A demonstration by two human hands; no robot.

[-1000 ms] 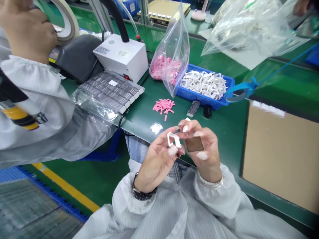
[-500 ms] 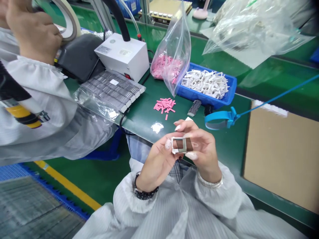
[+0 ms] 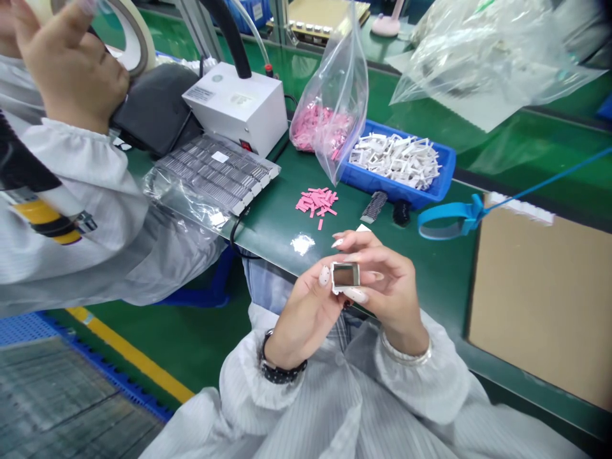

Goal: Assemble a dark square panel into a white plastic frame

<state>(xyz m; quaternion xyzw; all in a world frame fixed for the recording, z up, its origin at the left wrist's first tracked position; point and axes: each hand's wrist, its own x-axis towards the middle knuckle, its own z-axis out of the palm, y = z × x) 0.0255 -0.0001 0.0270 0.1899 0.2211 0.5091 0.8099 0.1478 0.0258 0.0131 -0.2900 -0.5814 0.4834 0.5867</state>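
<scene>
A worker's left hand (image 3: 306, 312) and right hand (image 3: 389, 274) are pinching a white plastic frame (image 3: 336, 282) between their fingertips, with a square metal plate (image 3: 346, 275) sitting inside it, in front of a blue tray (image 3: 447, 172) of matching frames (image 3: 394, 160). The step in hand appears to be fitting plate to frame; the next move seems to call for pressing it fully home.

a white striped smock (image 3: 354, 408) with gathered cuffs, black beaded wristband (image 3: 283, 373), silver bracelet (image 3: 406, 358).

White-framed metal square (image 3: 346, 275) between fingertips (image 3: 324, 275)
</scene>
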